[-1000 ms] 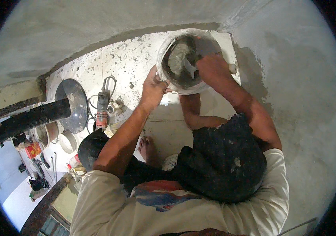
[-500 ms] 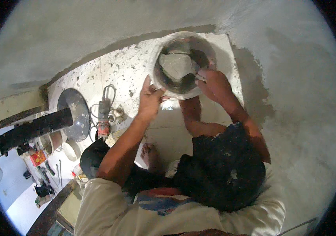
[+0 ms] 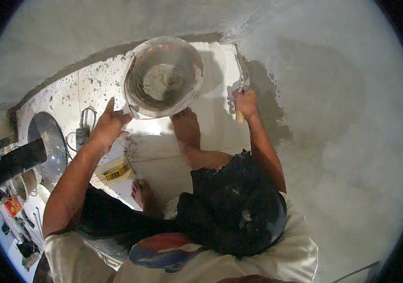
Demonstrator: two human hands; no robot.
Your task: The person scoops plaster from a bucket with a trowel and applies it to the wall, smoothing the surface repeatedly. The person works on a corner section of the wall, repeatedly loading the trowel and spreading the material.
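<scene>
A round bucket point(image 3: 132, 101) with a mortar-smeared rim stands on the white tiled surface, with wet grey mortar point(image 3: 163, 82) in its bottom. My left hand point(image 3: 109, 125) is just left of the bucket, fingers spread and holding nothing; it appears apart from the rim. Over to the right, my right hand point(image 3: 246, 100) is closed around a trowel point(image 3: 239, 116). The trowel's pale handle sticks out below my fist, and its narrow blade points away from me, near the foot of the right wall. My bare foot point(image 3: 186, 123) rests close to the bucket's near side.
Grey plastered wall point(image 3: 333, 141) rises on the right, with a darker damp patch low down. On the left are a dark round pan point(image 3: 50, 141), a corded power tool point(image 3: 82, 134) and a dark board point(image 3: 12, 165). Mortar specks dot the tiles point(image 3: 83, 89). A yellow item point(image 3: 114, 174) lies below my left hand.
My left hand has let go of the bucket's rim and opened. My right hand has moved from the bucket to the right with the trowel. The pale mortar lump no longer shows raised inside.
</scene>
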